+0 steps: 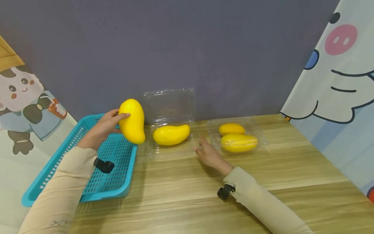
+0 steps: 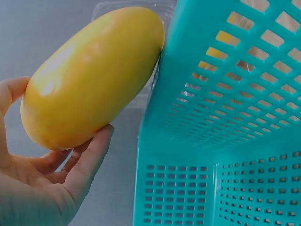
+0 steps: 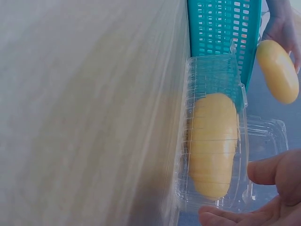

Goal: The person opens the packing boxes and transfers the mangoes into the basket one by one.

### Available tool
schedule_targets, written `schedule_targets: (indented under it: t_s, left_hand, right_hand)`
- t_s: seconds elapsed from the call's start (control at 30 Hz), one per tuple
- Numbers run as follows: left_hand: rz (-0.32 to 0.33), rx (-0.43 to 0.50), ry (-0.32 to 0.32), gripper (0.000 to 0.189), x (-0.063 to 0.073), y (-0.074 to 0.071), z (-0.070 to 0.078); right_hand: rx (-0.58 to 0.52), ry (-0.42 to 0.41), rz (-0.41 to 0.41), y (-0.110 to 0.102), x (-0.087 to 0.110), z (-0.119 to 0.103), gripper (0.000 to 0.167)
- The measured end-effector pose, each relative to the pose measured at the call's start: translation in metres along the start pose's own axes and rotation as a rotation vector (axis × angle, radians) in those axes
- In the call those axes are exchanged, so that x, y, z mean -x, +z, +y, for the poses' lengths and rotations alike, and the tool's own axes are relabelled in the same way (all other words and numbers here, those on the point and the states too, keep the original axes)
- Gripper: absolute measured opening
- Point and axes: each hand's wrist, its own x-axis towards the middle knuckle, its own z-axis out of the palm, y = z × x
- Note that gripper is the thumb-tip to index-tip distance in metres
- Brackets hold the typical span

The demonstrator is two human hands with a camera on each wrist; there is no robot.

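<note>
My left hand [image 1: 103, 126] grips a yellow mango [image 1: 131, 121] above the basket's right rim, with the thumb across its front in the head view. In the left wrist view, fingers and thumb hold one end of this mango [image 2: 94, 77]. A clear plastic clamshell box [image 1: 169, 105] stands with its lid raised, and one mango [image 1: 171, 135] lies in its base. My right hand [image 1: 208, 152] is at the box's right end, palm toward it. In the right wrist view its thumb [image 3: 265, 172] and fingers are spread near the box's corner, holding nothing.
A turquoise perforated basket [image 1: 128, 182] stands on the left, under my left forearm. Right of my right hand, a second clear box [image 1: 257, 125] contains two mangoes [image 1: 239, 143]. A dark grey wall [image 1: 210, 58] rises behind the wood-patterned tabletop [image 1: 175, 201].
</note>
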Motion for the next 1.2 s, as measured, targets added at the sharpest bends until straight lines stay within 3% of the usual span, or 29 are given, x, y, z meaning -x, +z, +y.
schedule_targets:
  t_s: [0.27, 0.73, 0.97, 1.2]
  left_hand:
    - [0.002, -0.007, -0.016, 0.091, -0.001, -0.01, -0.01]
    - [-0.061, -0.051, -0.064, 0.096, 0.005, -0.032, -0.02]
    - [-0.052, -0.075, -0.081, 0.094, 0.003, -0.035, -0.027]
    - [-0.088, -0.115, -0.119, 0.095, -0.002, -0.036, -0.035]
  right_hand:
    - [-0.017, -0.004, 0.011, 0.002, 0.001, 0.001, 0.065]
    - [-0.012, 0.004, 0.011, 0.004, -0.001, 0.002, 0.065]
    - [-0.022, 0.014, 0.002, 0.003, -0.001, 0.002, 0.066]
    - [-0.009, -0.007, 0.027, 0.002, 0.0, 0.003, 0.065]
